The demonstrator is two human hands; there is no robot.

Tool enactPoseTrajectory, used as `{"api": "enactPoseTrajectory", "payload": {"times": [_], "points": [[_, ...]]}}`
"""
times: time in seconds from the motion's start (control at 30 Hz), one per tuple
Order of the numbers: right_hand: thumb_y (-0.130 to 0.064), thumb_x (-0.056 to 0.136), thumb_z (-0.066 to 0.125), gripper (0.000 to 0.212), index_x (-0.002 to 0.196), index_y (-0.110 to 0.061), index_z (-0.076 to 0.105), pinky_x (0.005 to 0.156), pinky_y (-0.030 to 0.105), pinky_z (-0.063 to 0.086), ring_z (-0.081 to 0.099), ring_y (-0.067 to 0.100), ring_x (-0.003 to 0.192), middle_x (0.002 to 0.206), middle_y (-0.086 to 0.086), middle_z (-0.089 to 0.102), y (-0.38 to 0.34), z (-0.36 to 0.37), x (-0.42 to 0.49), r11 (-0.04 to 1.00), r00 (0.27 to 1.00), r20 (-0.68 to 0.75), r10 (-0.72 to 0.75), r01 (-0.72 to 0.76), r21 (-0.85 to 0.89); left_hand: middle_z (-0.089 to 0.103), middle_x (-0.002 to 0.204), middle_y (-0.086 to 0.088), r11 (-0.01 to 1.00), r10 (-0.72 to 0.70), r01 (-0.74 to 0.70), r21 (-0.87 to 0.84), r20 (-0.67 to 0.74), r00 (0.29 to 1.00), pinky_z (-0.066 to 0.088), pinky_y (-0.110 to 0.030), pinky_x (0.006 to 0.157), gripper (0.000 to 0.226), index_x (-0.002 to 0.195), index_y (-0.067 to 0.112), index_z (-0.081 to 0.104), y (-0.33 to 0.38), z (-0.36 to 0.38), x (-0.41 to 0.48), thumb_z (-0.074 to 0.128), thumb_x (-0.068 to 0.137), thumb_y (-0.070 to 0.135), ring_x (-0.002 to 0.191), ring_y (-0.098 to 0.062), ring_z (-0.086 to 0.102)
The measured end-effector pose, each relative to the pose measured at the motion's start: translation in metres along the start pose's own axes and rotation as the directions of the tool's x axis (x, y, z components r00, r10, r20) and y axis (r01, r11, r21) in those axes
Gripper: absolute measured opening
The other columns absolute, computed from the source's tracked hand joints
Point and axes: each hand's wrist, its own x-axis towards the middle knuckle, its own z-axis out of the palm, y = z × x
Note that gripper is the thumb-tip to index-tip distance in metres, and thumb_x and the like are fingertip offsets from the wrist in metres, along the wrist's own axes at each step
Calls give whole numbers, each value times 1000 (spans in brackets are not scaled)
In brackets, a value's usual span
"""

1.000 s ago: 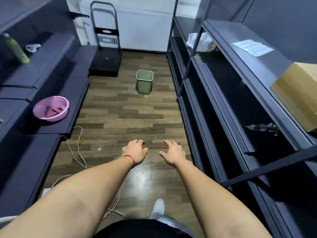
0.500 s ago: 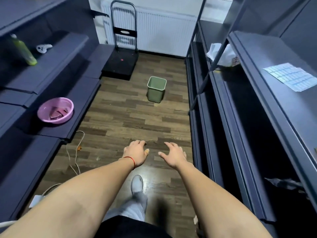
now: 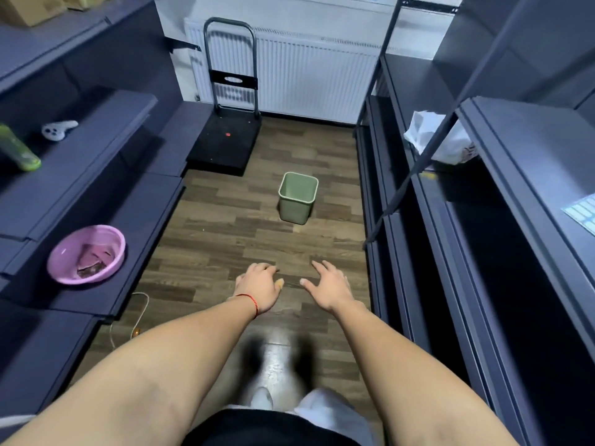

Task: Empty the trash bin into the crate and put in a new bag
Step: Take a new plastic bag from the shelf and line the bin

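Holding my left hand [image 3: 259, 286] and right hand [image 3: 328, 289] out empty, fingers loosely spread, I judge nothing done yet: the green trash bin [image 3: 297, 201] stands untouched on the floor [image 3: 225, 226] well ahead; emptying and rebagging remain

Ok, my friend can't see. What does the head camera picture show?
Two bare arms reach forward, left hand and right hand open and empty, toward a green trash bin standing on the wood floor between dark shelves. A pink basin sits on a left shelf.
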Motion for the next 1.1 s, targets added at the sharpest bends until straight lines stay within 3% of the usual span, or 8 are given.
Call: {"api": "enactPoseTrajectory", "payload": {"times": [0.53,0.8,1.1], "points": [[-51,91,53,67,149,-26,34,119,43,20,25,31,145,160,5,23,1,-111,241,999,995,91,-35,34,13,44,147,-4,987,-158,158,-13,-8,987,35,-44,109,48,139,22,45,46,-73,229,44,95,42,140,-23,32],[-51,91,53,66,149,-28,32,119,44,19,22,33,146,161,3,21,9,-163,335,999,994,106,-31,29,18,42,148,-4,985,-167,167,-51,-3,986,35,-46,110,49,139,22,43,85,-101,329,45,95,41,141,-23,31],[-50,87,54,62,144,-29,39,110,37,35,38,29,137,155,3,33,-10,-208,434,998,999,51,-3,0,58,45,143,-4,990,-124,125,-58,27,992,35,-46,107,47,139,25,44,94,-143,448,45,94,38,137,-25,36]]}}
